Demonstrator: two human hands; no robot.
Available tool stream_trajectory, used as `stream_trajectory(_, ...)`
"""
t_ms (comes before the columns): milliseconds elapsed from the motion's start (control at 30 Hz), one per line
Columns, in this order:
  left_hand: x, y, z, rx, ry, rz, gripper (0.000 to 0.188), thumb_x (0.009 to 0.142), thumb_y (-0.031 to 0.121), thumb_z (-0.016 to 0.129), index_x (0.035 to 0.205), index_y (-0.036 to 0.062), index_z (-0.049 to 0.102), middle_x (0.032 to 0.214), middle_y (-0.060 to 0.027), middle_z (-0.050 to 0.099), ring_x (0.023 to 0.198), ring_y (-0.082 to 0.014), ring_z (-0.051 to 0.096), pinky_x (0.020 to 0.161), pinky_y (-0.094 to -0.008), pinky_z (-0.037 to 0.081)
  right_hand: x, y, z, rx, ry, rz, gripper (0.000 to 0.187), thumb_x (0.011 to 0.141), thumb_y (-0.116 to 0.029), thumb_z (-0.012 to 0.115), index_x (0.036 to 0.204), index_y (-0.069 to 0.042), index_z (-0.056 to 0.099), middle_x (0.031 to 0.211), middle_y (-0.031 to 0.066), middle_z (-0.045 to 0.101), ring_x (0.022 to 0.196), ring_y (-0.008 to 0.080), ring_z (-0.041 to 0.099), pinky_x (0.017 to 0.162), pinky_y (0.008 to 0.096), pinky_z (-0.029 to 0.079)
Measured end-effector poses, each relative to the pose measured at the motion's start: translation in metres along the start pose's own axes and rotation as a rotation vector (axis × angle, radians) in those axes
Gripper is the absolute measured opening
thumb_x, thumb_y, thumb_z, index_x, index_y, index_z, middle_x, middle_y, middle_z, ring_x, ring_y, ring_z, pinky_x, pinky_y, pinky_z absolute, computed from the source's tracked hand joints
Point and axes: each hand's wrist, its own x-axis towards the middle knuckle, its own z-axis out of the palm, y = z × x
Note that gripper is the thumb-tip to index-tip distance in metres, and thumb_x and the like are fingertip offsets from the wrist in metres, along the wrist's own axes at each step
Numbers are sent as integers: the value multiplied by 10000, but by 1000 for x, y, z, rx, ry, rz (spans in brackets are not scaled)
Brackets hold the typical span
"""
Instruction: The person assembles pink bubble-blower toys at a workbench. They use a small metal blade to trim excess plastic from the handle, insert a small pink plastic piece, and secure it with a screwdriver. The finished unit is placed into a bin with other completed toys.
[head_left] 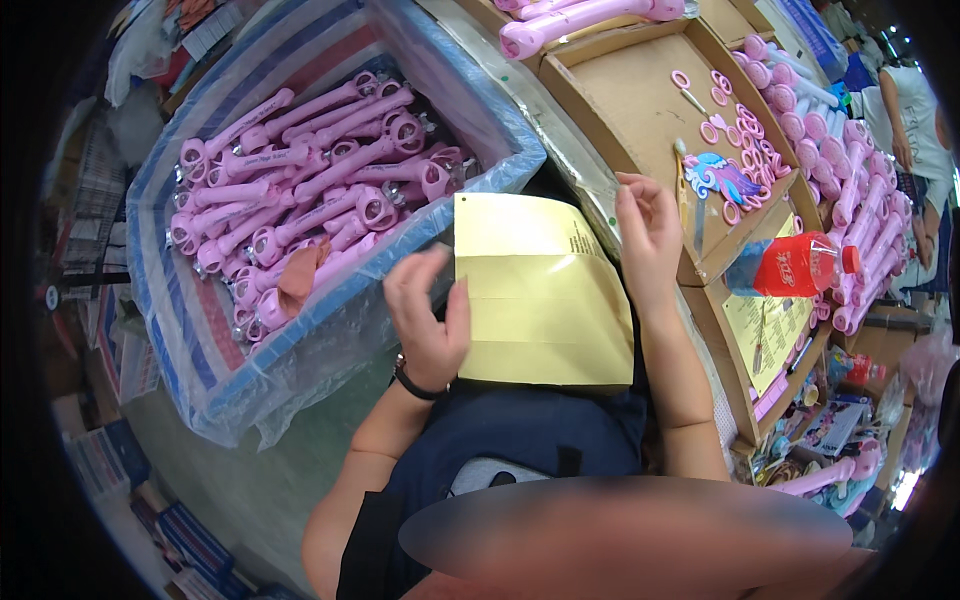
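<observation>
A creased yellow printed sheet lies across my lap, bulging slightly, with a small dark hole near its top left corner. My left hand is at the sheet's left edge, thumb and fingers apart; its fingertips are blurred by motion. I cannot tell whether the thumb touches the paper. My right hand is raised by the sheet's upper right side, close to the table edge. Its fingers are loosely bent, with nothing visible between them.
On the left, a striped plastic-lined bin holds many pink toy wands. On the right stands a cardboard tray with pink rings and a blue-purple wing-shaped piece. A red-capped bottle and piled pink wands are beyond.
</observation>
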Motion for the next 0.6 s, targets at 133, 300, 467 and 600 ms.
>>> stream_trajectory(133, 2, 21, -1, -332, -419, -87, 362, 786, -5, 572, 1147, -7, 539, 1059, -135, 543, 986, -278, 516, 890, -367, 399, -34, -24, 22, -456, -89, -721, 188, 705, -46, 689, 860, -54, 582, 1042, 119, 590, 977, 311, 567, 841, 407, 440)
stream_trajectory(300, 2, 18, 9, -522, -372, -136, 428, 777, -60, 498, 1203, -23, 482, 1116, -155, 528, 1015, -268, 518, 922, -346, 391, -49, -47, 20, -496, -418, -729, 315, 681, -142, 725, 973, -81, 621, 1156, 103, 560, 1097, 339, 507, 918, 444, 401)
stream_trajectory(467, 2, 15, 5, -309, -400, -15, 367, 726, -63, 454, 1059, 36, 573, 1020, -103, 552, 980, -278, 510, 894, -366, 337, -20, -53, -1, -338, -486, -472, 386, 724, -281, 740, 1044, -101, 621, 1275, 194, 467, 1212, 388, 413, 1006, 465, 323)
stream_trajectory(600, 9, 14, 6, -269, -442, 104, 353, 690, -54, 467, 988, 69, 611, 984, -95, 552, 943, -274, 509, 871, -365, 324, 9, -53, 3, -246, -865, -334, 236, 768, -203, 725, 962, -92, 648, 1329, 154, 455, 1305, 325, 334, 1062, 428, 270)
